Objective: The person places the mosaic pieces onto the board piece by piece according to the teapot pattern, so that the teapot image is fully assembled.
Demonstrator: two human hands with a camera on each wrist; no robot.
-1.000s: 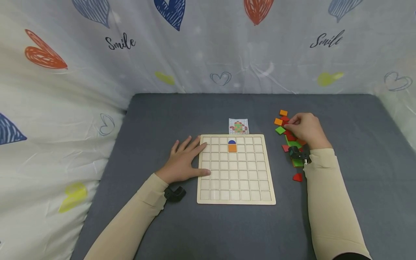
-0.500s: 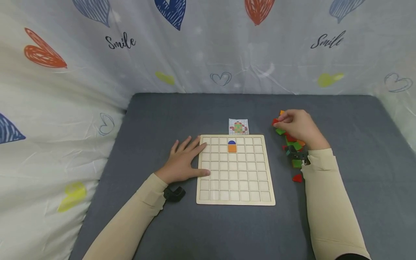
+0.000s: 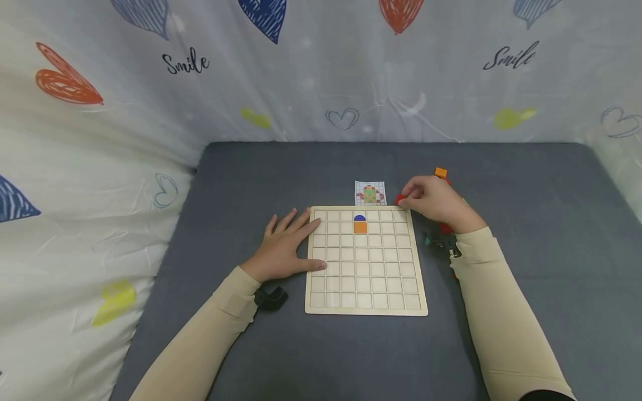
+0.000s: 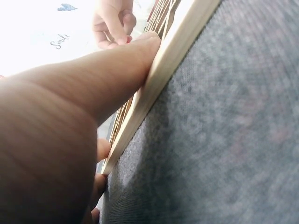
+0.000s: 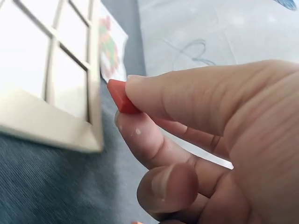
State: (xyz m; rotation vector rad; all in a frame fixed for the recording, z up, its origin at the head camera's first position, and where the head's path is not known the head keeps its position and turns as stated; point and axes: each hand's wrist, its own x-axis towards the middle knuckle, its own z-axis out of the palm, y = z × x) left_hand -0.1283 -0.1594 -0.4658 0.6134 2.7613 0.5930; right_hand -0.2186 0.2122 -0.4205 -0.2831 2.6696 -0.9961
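A pale wooden grid board (image 3: 366,309) lies flat on the table. Near its top edge, one column holds a blue half-round tile (image 3: 359,218) with an orange square tile (image 3: 360,227) directly below. My left hand (image 3: 285,250) rests on the board's left side, fingers spread and thumb on the rim. Between thumb and index finger, my right hand (image 3: 432,201) pinches a small red tile (image 5: 122,97) with a slanted side. That hand is at the board's top right corner in the head view; the red tile (image 3: 399,199) shows at its fingertips.
Behind the board lies a small printed pattern card (image 3: 370,193). Loose tiles lie to the right, mostly hidden under the right hand and wrist; an orange one (image 3: 441,172) shows at the far end. A patterned curtain (image 3: 301,83) hangs behind the table.
My right hand has lifted a red tile from the loose tiles and carried it left to the board's top right corner. The left hand has stayed on the board.
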